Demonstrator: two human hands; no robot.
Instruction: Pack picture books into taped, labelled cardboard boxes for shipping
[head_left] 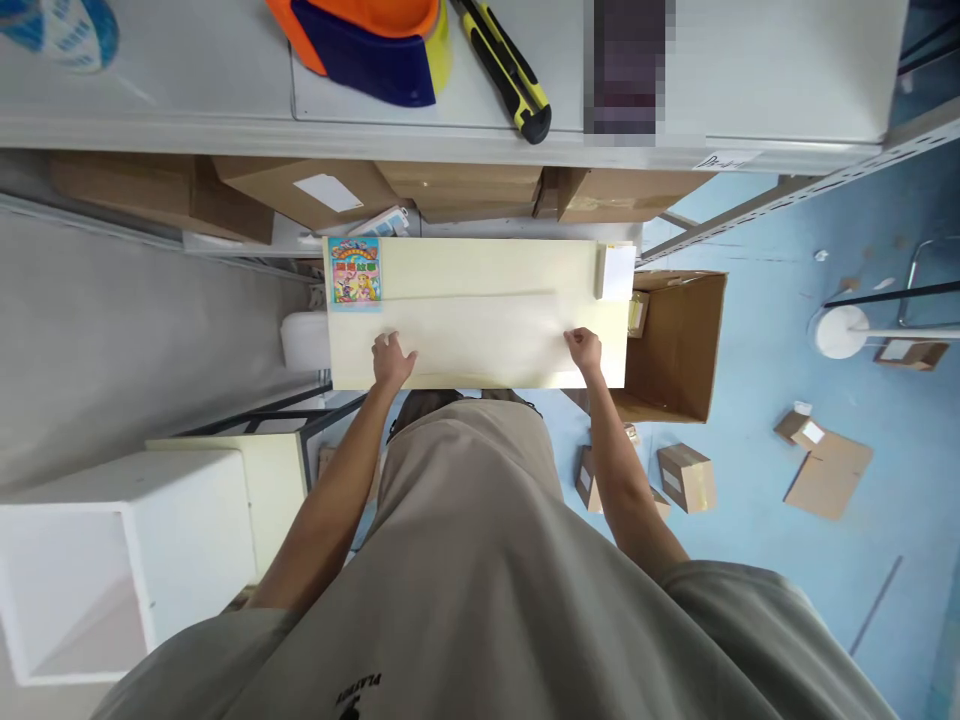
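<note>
Your left hand (pixel 391 360) lies palm down on the sheet (pixel 480 335), near its left end, with the fingers loosely spread and holding nothing. Your right hand (pixel 583 350) is at the right edge of the sheet, fingers curled in and thumb close to the fingertips; you can't tell from this view whether they pinch that edge. The sheet is pale and thin, and it lies flat on the cream desk (pixel 480 262) in front of your body, its far edge running almost straight.

Just beyond the left end of the sheet you have a colourful book (pixel 356 270) lying flat, with a bright picture cover. Beyond the right end of the sheet, at the far corner of the desk, sits a small white box (pixel 618 272).

Farther beyond the sheet is a row of cardboard boxes (pixel 465 187), and above them a grey shelf (pixel 765 80) carrying a yellow and black utility knife (pixel 504 70). To the right of the sheet, past the desk's end, stands a large open carton (pixel 675 350). Farther right and nearer you than the sheet, a small closed carton (pixel 686 477) rests on the blue floor (pixel 750 570).
</note>
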